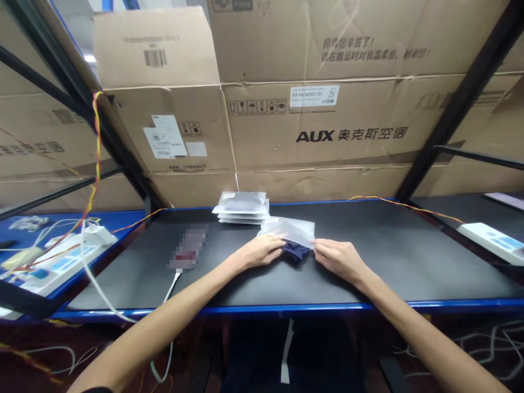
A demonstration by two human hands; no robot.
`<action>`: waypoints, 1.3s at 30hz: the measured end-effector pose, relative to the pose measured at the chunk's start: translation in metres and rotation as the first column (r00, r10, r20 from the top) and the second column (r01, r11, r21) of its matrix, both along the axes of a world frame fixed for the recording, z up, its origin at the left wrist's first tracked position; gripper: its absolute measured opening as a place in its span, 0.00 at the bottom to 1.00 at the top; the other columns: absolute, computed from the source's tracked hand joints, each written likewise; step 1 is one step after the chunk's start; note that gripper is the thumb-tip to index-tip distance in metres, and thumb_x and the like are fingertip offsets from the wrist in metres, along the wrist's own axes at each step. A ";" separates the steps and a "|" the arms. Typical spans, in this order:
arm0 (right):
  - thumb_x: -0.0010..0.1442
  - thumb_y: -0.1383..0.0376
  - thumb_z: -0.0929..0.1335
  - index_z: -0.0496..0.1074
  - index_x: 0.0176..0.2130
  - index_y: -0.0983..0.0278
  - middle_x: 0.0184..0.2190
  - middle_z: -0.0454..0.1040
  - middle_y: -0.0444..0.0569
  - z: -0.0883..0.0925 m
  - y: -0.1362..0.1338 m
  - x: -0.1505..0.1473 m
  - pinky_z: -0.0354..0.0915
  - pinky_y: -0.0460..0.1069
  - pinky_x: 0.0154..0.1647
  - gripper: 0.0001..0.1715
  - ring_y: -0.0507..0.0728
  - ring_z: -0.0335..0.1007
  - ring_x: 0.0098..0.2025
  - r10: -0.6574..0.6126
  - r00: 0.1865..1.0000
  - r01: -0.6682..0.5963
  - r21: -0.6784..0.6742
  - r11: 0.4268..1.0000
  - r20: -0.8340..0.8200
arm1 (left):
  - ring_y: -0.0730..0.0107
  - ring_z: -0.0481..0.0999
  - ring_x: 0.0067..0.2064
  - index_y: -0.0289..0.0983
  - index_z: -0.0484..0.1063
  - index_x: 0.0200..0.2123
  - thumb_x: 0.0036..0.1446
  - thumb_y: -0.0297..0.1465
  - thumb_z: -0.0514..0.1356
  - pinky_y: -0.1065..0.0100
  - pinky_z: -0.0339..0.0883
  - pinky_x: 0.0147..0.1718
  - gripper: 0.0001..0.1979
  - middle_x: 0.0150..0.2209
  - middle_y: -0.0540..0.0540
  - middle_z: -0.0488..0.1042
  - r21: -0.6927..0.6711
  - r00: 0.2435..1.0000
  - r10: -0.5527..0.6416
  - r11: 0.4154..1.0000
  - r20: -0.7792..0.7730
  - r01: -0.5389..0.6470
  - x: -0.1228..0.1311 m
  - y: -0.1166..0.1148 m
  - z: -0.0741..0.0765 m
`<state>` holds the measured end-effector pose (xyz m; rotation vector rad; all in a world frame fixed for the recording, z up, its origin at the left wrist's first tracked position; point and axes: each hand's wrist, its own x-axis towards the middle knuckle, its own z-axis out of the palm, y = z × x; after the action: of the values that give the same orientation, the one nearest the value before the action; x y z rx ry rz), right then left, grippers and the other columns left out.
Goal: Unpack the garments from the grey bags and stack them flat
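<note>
Black surface (388, 256) carries a stack of filled bags (242, 207). Just in front of the stack lies a frosted bag (291, 229). Left hand (262, 251) and right hand (338, 259) each pinch its near end. Dark blue garment (297, 252) protrudes there, judged not fully inserted.

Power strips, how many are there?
2: left power strip on the blue bench, right power strip on the dark shelf at the right edge. More may be hidden.
</note>
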<state>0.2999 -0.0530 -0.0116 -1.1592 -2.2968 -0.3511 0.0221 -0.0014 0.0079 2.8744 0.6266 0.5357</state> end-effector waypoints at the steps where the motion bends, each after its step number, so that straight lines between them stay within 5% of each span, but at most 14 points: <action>1: 0.65 0.67 0.62 0.75 0.31 0.59 0.42 0.82 0.46 0.000 0.001 0.002 0.69 0.44 0.35 0.14 0.55 0.79 0.42 -0.004 1.000 0.004 -0.001 1.000 0.011 | 0.61 0.72 0.59 0.39 0.73 0.51 0.66 0.28 0.53 0.58 0.67 0.58 0.14 0.57 0.43 0.73 -0.044 0.999 -0.037 0.998 0.039 0.038 -0.005 -0.004 0.002; 9: 0.64 0.66 0.62 0.76 0.40 0.61 0.44 0.80 0.52 -0.003 0.007 0.010 0.71 0.51 0.38 0.12 0.61 0.78 0.45 -0.189 0.981 0.192 -0.057 0.980 0.054 | 0.55 0.64 0.65 0.38 0.79 0.38 0.54 0.25 0.58 0.53 0.64 0.61 0.10 0.56 0.44 0.74 -0.297 0.967 -0.132 0.935 0.216 0.194 -0.025 -0.025 0.003; 13: 0.63 0.65 0.64 0.71 0.54 0.63 0.56 0.74 0.55 -0.003 0.007 0.007 0.67 0.56 0.56 0.20 0.63 0.68 0.59 -0.041 0.998 0.045 -0.097 0.994 0.044 | 0.54 0.65 0.64 0.38 0.79 0.34 0.51 0.24 0.58 0.53 0.64 0.60 0.10 0.55 0.44 0.75 -0.337 0.963 -0.107 0.922 0.248 0.190 -0.025 -0.026 0.002; 16: 0.67 0.60 0.62 0.69 0.57 0.62 0.58 0.72 0.55 -0.004 0.008 0.004 0.64 0.59 0.60 0.22 0.63 0.67 0.60 0.033 0.997 -0.018 -0.197 0.980 0.071 | 0.53 0.66 0.64 0.38 0.78 0.34 0.52 0.26 0.59 0.51 0.64 0.60 0.08 0.54 0.43 0.76 -0.330 0.961 -0.102 0.925 0.258 0.187 -0.024 -0.027 0.002; 21: 0.70 0.55 0.58 0.72 0.54 0.62 0.56 0.73 0.58 -0.003 0.019 0.010 0.62 0.65 0.60 0.22 0.66 0.67 0.60 -0.068 0.995 0.087 -0.281 0.956 0.077 | 0.53 0.66 0.64 0.38 0.79 0.36 0.52 0.26 0.59 0.52 0.65 0.59 0.10 0.54 0.43 0.76 -0.284 0.963 -0.115 0.941 0.243 0.184 -0.024 -0.027 0.002; 33: 0.71 0.54 0.54 0.70 0.47 0.63 0.48 0.76 0.58 0.013 0.090 0.011 0.59 0.67 0.56 0.23 0.65 0.70 0.53 -0.149 0.979 0.189 -0.350 0.917 0.140 | 0.54 0.67 0.63 0.38 0.79 0.34 0.50 0.24 0.60 0.52 0.65 0.59 0.09 0.53 0.43 0.76 -0.277 0.957 -0.099 0.945 0.272 0.177 -0.024 -0.025 0.000; 39: 0.71 0.53 0.55 0.68 0.56 0.62 0.59 0.69 0.59 0.009 0.087 0.016 0.55 0.70 0.61 0.25 0.69 0.60 0.63 -0.186 0.977 0.211 -0.353 0.912 0.103 | 0.54 0.68 0.62 0.39 0.79 0.38 0.53 0.27 0.60 0.52 0.66 0.59 0.10 0.53 0.43 0.77 -0.180 0.973 -0.062 0.978 0.224 0.104 -0.023 -0.023 -0.003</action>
<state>0.3162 0.0343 -0.0030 -1.5921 -2.3715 -0.0349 -0.0009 -0.0244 0.0044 2.6024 0.4899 0.7226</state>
